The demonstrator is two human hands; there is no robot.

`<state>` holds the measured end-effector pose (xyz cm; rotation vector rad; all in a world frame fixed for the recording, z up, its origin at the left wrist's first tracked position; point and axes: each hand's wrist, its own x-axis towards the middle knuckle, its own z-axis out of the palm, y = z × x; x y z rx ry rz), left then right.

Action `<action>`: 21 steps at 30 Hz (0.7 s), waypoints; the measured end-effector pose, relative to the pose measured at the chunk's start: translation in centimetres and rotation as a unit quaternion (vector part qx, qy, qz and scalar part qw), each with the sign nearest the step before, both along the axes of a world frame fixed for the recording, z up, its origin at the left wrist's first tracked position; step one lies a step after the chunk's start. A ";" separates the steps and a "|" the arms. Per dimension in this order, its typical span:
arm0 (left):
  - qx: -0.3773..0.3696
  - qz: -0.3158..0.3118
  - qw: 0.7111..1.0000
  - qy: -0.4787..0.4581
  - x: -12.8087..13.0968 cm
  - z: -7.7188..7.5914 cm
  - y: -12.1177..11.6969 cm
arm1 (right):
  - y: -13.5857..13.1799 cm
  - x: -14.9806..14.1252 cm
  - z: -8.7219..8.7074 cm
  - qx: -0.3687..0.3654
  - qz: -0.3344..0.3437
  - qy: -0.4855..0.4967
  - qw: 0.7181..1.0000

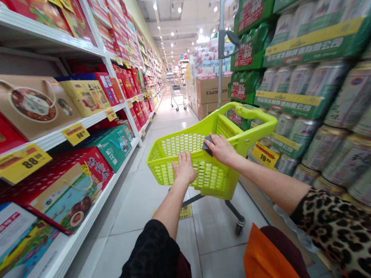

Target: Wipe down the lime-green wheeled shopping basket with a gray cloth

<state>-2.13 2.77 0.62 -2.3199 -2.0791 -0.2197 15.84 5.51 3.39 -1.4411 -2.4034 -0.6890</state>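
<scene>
A lime-green plastic shopping cart [253, 136] stands in front of me, its perforated basket turned sideways. My left hand [185, 168] rests at the basket's near side, with fingers extended and slightly apart, holding nothing that I can see. My right hand [222, 149] is closed around a small dark grey cloth [208, 145] at the near rim, close to the handle end. Part of the cloth is hidden under the fingers. Below the basket, a dark leg ends in a caster wheel [239, 226] on the tiled floor.
On the left, white shelving [70, 133] carries boxed gift packs with yellow price tags [75, 133]. Stacked packs of cans [303, 81] line the right side close by. Down the aisle are another cart [177, 95], brown cartons [211, 90] and a metal pole [221, 40].
</scene>
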 end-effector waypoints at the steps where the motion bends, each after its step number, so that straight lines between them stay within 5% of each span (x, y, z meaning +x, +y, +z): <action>1: -0.002 -0.001 1.000 0.001 0.1 0.0 -0.1 | 0.2 -0.9 -0.4 0.000 -0.003 0.002 1.000; 6: 0.020 -0.023 0.999 0.012 -0.3 -0.1 -0.6 | 0.5 -3.4 -1.4 -0.007 0.044 -0.010 0.999; 15: 0.046 0.003 0.999 0.009 -1.7 -0.5 0.1 | 0.2 2.6 -0.4 0.022 0.031 -0.018 0.999; 21: 0.058 0.011 0.998 0.019 -1.1 -1.0 -0.9 | -0.2 1.2 -0.9 0.034 0.007 -0.021 0.999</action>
